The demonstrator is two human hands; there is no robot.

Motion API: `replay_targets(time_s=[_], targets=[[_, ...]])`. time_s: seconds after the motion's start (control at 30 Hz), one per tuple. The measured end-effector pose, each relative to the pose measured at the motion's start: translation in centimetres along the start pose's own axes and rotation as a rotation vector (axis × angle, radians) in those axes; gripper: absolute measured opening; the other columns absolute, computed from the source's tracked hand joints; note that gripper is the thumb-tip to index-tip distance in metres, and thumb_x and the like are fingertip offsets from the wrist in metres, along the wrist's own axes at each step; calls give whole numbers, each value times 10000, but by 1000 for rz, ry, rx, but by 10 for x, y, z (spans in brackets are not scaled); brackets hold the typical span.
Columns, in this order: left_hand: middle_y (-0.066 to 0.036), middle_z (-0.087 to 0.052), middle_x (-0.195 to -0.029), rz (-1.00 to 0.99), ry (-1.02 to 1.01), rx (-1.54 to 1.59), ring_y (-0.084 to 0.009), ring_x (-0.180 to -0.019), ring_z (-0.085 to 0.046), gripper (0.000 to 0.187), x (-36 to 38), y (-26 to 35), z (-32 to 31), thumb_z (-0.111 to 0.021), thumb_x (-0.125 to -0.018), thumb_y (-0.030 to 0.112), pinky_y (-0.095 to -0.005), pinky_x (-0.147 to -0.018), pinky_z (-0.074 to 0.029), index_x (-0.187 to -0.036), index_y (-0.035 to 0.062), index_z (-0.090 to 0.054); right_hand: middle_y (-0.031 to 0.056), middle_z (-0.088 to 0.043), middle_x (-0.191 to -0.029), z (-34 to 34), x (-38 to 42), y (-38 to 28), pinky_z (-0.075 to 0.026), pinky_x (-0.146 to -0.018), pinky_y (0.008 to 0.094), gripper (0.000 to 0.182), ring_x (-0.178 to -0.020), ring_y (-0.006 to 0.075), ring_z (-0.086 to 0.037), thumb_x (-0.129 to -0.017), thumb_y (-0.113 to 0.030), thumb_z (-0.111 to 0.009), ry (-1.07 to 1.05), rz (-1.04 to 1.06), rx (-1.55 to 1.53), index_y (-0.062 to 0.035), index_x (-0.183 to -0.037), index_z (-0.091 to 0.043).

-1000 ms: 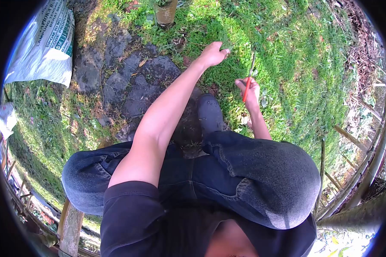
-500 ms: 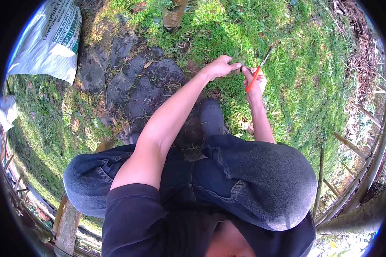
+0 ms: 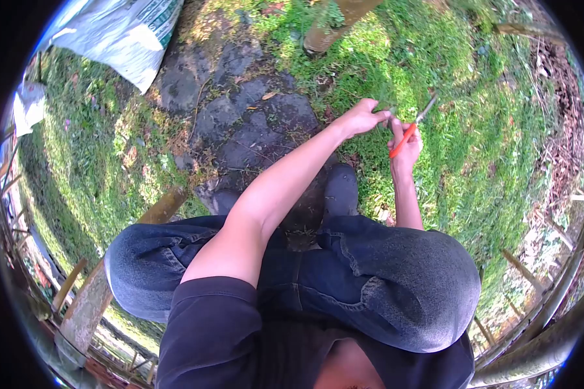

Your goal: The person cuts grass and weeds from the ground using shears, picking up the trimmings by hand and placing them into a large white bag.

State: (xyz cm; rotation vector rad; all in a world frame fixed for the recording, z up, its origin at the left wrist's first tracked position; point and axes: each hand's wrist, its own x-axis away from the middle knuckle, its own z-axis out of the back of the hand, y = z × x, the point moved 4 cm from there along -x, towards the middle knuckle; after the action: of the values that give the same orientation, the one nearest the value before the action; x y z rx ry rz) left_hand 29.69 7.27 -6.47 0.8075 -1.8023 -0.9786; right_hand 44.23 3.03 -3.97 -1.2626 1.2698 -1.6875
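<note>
I crouch over grass (image 3: 474, 123). My right hand (image 3: 405, 146) grips red-handled scissors (image 3: 410, 128), blades pointing up and to the right. My left hand (image 3: 362, 117) is stretched out beside it, fingertips pinched together and touching the right hand's fingers; a thin bit of grass seems to be between them, too small to be sure. Both hands hover above the lawn just ahead of my dark boot (image 3: 340, 189).
Dark flat stones (image 3: 246, 126) lie to the left of the hands. A white printed sack (image 3: 126, 35) lies at the top left. A trunk base (image 3: 328, 29) stands at the top. Bamboo poles (image 3: 551, 292) fence the right and lower left.
My left hand drew back from the grass to meet the right hand. The right hand lifted the scissors. My head turned, shifting the view so the sack and stones moved right.
</note>
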Motion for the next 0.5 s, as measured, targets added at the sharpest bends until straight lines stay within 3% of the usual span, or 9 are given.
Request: replay_targets(time_s=[0.03,0.07,0.17,0.3,0.37,0.43,0.5], targets=[[0,-645,-832,-109,4,-16,-113,-720,-569,204,2,6,0,-632,-997,236,-306,-676,-474,-1044,44,-682,19,-638,-738,1,3,-1,-384,-392,187,216,-460,47,-503,-899,-160,-767,16,66,32,-71,-939,-575],[-29,-685,-871,-38,9,-96,-140,-789,-614,212,4,5,2,-618,-997,215,-329,-763,-491,-1055,23,-687,18,-634,-743,4,3,-2,-383,-396,188,209,-462,44,-494,-903,-159,-762,29,131,59,-68,-934,-577],[-79,-714,-879,-55,40,-199,-160,-817,-648,248,5,8,7,-597,-1001,219,-339,-773,-503,-1091,6,-684,1,-614,-755,9,5,-10,-378,-412,193,184,-482,34,-471,-917,-149,-746,28,245,212,-56,-908,-588],[-176,-722,-939,-46,148,-329,-265,-915,-694,349,14,6,20,-587,-990,306,-387,-837,-511,-1070,-19,-685,-23,-592,-718,4,13,13,-343,-439,187,159,-524,22,-471,-929,-135,-731,-150,233,228,-57,-903,-594],[-213,-713,-955,-66,206,-370,-299,-936,-692,389,23,3,30,-586,-986,336,-395,-844,-509,-1068,-33,-679,-35,-589,-738,-11,31,9,-343,-470,192,137,-563,14,-477,-926,-93,-726,-235,119,238,-55,-910,-596],[-239,-702,-988,4,249,-330,-307,-962,-686,388,44,10,48,-577,-976,314,-396,-848,-507,-1064,-51,-671,-38,-587,-742,-20,36,30,-349,-479,194,128,-578,11,-479,-924,-72,-723,-308,68,239,-53,-914,-597],[-245,-698,-1014,88,248,-266,-302,-982,-681,382,58,10,67,-569,-971,296,-395,-854,-505,-1068,-60,-666,-45,-571,-700,-34,37,43,-347,-457,185,127,-535,8,-473,-929,-76,-715,-380,177,261,-56,-910,-590]])
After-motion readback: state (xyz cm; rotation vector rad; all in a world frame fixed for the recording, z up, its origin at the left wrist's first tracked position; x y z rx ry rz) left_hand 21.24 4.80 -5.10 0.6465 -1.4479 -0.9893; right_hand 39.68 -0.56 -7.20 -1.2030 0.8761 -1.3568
